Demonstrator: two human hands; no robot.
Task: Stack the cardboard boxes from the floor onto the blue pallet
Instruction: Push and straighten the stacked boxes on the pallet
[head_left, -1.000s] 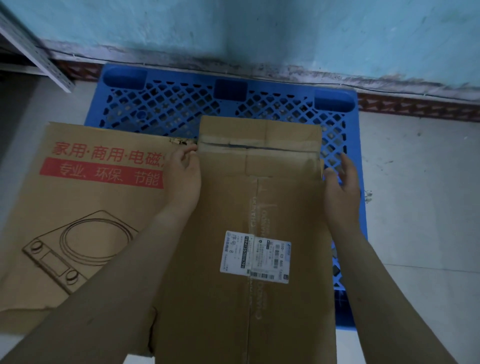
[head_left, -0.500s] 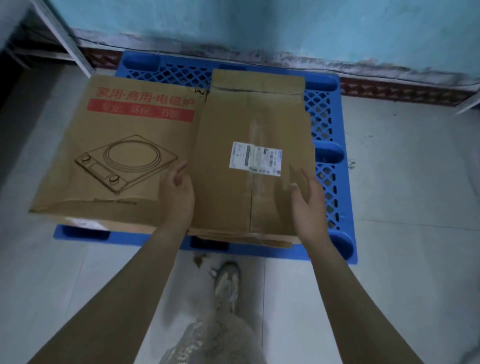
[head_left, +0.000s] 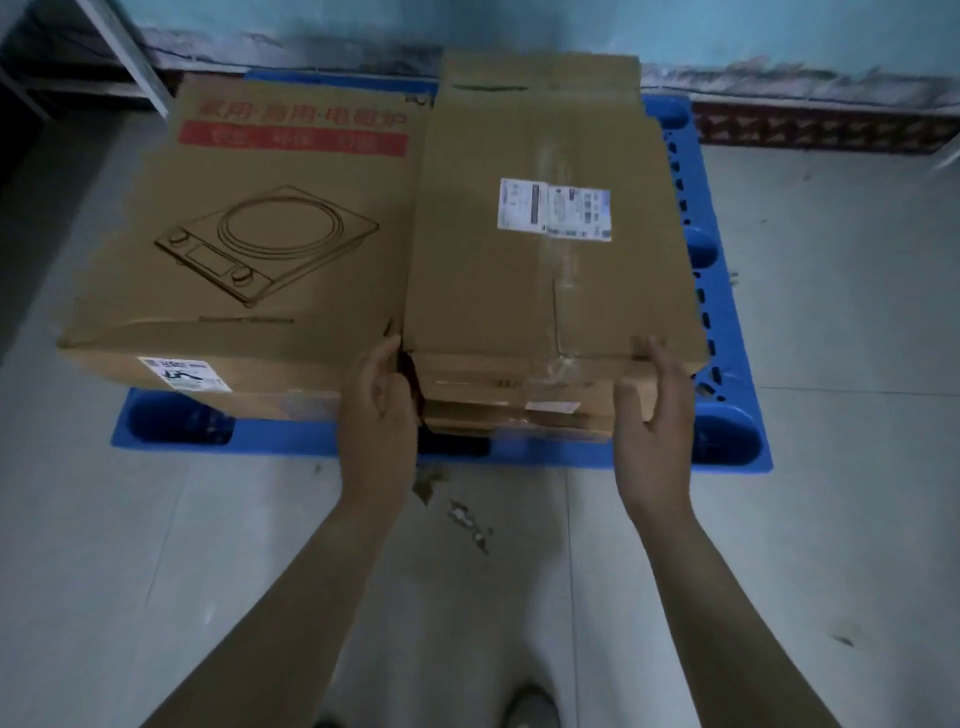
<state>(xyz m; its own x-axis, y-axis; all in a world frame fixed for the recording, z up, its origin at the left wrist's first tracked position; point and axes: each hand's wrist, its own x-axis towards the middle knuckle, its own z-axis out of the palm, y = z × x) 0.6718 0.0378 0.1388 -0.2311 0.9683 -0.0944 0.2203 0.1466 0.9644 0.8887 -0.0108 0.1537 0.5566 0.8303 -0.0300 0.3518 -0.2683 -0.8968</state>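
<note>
Head view: a plain cardboard box (head_left: 550, 291), tape-seamed and bearing a white label (head_left: 553, 209), is seen topping a stack of boxes (head_left: 519, 415) on the right half of the blue pallet (head_left: 322, 439). Its near left corner is gripped by the left hand (head_left: 376, 400); the right hand (head_left: 657, 410) is pressed, fingers straight, against its near right corner. A printed box (head_left: 260, 234) is set touching its left side. Cardboard scraps (head_left: 467, 519) are scattered on the near floor (head_left: 156, 545).

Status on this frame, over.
Left hand, right hand at near corners of the flattened box stack. Stack down on blue pallet, beside cooker box. Nothing blocking; cardboard scraps on floor.
</note>
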